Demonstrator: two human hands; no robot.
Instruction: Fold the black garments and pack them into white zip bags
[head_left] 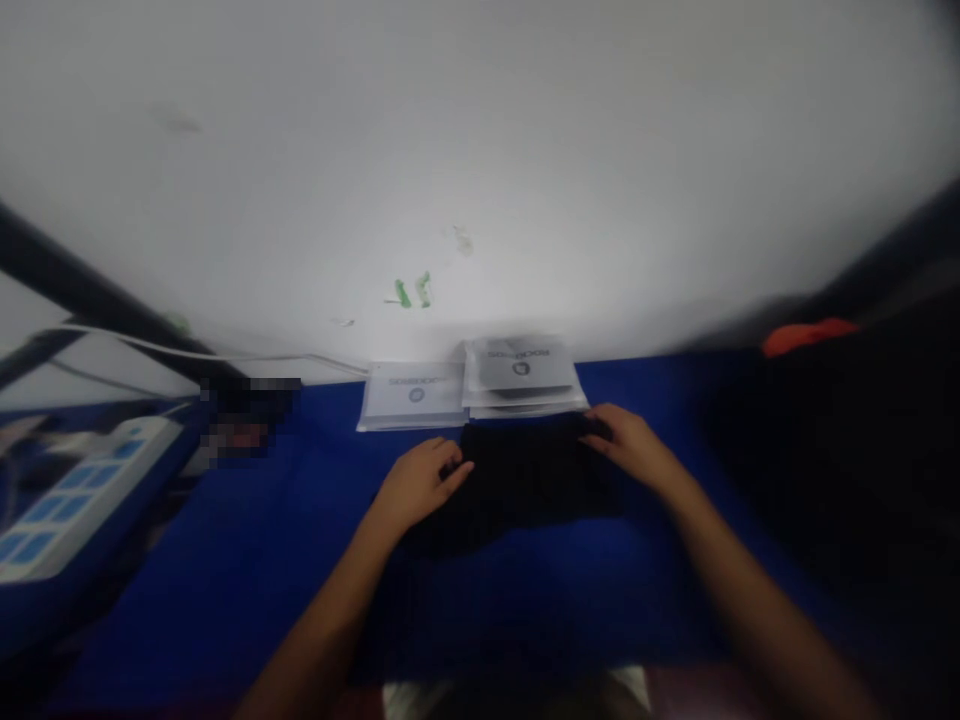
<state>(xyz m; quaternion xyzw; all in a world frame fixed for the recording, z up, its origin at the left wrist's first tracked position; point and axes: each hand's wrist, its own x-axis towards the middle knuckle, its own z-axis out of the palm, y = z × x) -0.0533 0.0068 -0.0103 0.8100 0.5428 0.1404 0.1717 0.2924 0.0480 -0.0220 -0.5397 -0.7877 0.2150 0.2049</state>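
Note:
A dark black cloth (532, 475) lies on the blue table surface in front of me; its folds are too dark to make out. My left hand (424, 482) has its fingers curled at the cloth's left edge, thumb and fingertips pinching it. At the far right corner, my right hand (626, 442) grips the cloth between thumb and fingers. Just beyond the cloth are pale plastic packets with upside-down print: one packet (412, 398) on the left and a small stack of packets (521, 375) on the right, close to my right fingertips.
A white wall (480, 180) rises behind the blue table (277, 560). On the left is a power strip (82, 500) with blue sockets, and a white cable (225, 356) runs along the wall. A dark mass (847, 480) with an orange item (810, 335) stands at the right.

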